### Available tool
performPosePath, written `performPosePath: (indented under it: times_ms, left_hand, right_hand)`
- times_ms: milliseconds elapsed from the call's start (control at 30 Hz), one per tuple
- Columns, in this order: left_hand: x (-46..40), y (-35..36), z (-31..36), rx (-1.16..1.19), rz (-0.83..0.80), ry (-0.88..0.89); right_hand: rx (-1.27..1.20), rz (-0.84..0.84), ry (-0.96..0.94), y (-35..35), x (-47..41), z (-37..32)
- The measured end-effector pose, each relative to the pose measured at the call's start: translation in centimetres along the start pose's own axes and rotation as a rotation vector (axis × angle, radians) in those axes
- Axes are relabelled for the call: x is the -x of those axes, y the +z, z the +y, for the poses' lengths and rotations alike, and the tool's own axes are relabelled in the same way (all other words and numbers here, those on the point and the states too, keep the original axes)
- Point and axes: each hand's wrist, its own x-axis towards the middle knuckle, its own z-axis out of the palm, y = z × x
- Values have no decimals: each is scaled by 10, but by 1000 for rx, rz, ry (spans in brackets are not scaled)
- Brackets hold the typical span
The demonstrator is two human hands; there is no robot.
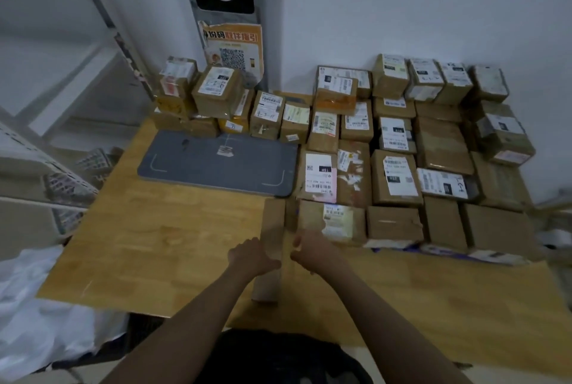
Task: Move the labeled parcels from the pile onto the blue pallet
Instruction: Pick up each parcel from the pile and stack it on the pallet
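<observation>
- Nearest me: both hands on one long, narrow brown box (272,247) standing on the wooden table (154,244). Left hand (252,256) curls round its left side; right hand (309,252) pinches its right edge. The frame is blurred there, so finger detail is uncertain.
- No label shows on the faces of this box that I can see.
- Just beyond the right hand: the parcel pile (402,151), many taped cartons packed side by side in rows back to the wall, most with white shipping labels facing up.
- Ahead and left of the left hand: a grey-blue flat mat (216,163) with white corner marks. I take this to be the pallet named in the task. Only a small sticker-like scrap (225,150) lies on it.
- Beyond the mat: a second, smaller stack of labelled boxes (201,95) against the wall.
- Progress, my judgement: no parcel sits on the mat yet; the box in hand would be the first, and nearly the whole pile remains.
</observation>
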Motion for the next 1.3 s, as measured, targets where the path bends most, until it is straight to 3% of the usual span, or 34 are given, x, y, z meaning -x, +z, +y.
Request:
performPosePath:
  times_ms: [233,467,567,767,1000,1167,1300]
  left_hand:
    - [-5,33,2,274,-115,-94]
    - [-12,33,-12,375,-140,-4]
    - [-15,17,-34,436,-221,66]
    - [1,-26,-93,653,-352,184]
    - [35,-60,-124,731,-416,400]
    - [42,-72,-102,682,-366,430]
    - [44,-84,-72,525,-193,475]
  right_hand:
    - [-162,-14,224,49,26,15]
    - [-410,0,379,69,41,19]
    - [-597,38,423,71,39,14]
    - [-900,-20,400,67,22,-24]
    - [-1275,-134,205,49,8,-65]
    - [-1310,-16,189,34,10,-64]
    - [-1332,145,205,18,20,-50]
